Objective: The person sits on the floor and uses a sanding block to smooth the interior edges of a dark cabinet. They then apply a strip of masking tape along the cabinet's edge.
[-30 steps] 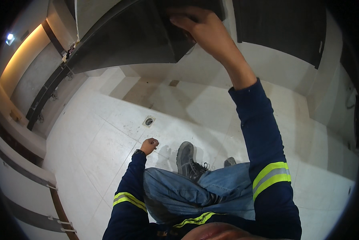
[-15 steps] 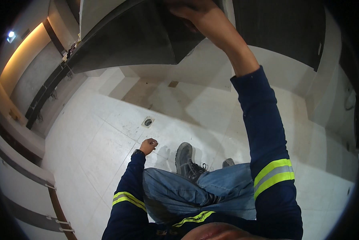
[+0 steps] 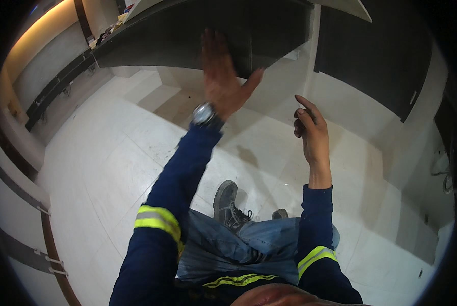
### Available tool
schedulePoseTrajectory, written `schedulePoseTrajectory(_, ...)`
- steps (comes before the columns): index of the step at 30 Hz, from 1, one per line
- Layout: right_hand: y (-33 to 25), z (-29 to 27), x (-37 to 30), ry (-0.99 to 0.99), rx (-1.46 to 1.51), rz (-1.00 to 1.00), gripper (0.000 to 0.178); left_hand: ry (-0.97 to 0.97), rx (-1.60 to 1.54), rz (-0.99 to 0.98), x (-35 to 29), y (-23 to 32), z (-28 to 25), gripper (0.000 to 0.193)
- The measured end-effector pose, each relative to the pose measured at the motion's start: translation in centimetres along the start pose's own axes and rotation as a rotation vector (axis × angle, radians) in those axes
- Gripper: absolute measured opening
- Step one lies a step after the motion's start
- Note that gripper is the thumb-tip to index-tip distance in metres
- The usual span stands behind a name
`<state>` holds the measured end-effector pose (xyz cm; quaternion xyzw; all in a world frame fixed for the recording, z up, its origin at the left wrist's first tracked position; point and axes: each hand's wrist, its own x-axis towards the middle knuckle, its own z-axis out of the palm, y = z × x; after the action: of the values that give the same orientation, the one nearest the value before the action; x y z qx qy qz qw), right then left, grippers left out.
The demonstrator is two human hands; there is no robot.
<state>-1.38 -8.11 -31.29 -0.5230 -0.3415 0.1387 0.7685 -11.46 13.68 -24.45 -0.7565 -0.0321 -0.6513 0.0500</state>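
Observation:
A dark grey panel [image 3: 162, 52] runs across the top of the head view, under a pale edge. My left hand [image 3: 222, 76], wearing a wristwatch [image 3: 204, 113], is raised over the panel's lower edge. Its fingers are stretched out flat and its thumb is spread; the panel lies right behind it, and whether they touch is hard to tell. To the right and lower, my right hand [image 3: 312, 127] hangs in the air, away from the panel. Its index finger points out while the others curl. A tiny pale spot shows between thumb and index finger, too small to name.
A second dark panel [image 3: 373, 56] is set in the wall at right. Below the front panel lies a recess with a raised tiled step [image 3: 159, 99]. Pale floor tiles [image 3: 106, 168] spread around my shoes [image 3: 226, 204]. Small items [image 3: 106, 33] sit on the counter's far left end.
My left hand has risen from near the floor to the panel and opened flat. My right hand has come down off the panel toward me. The view has shifted slightly.

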Motion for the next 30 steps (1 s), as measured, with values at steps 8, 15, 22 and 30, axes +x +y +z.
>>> schedulePoseTrajectory(8, 0.0, 0.1, -0.4, -0.022, 0.052, -0.066, 0.045, -0.057, -0.019, 0.135, 0.9, 3.6, 1.2, 0.109)
schedulePoseTrajectory(15, 0.2, 0.6, -1.1, 0.091, 0.036, -0.089, 0.043, -0.256, -0.245, 0.434, 0.3, 2.0, -2.1, 0.113)
schedulePoseTrajectory(22, 0.2, 1.0, -1.6, 0.063, 0.218, -0.095, 0.045, -0.269, -0.158, 0.218, -1.3, 3.6, -2.0, 0.109)
schedulePoseTrajectory(30, -0.2, 2.1, -2.4, 0.101, 0.144, -0.14, 0.056, -0.057, -0.355, -0.192, -1.1, 1.9, -4.3, 0.045)
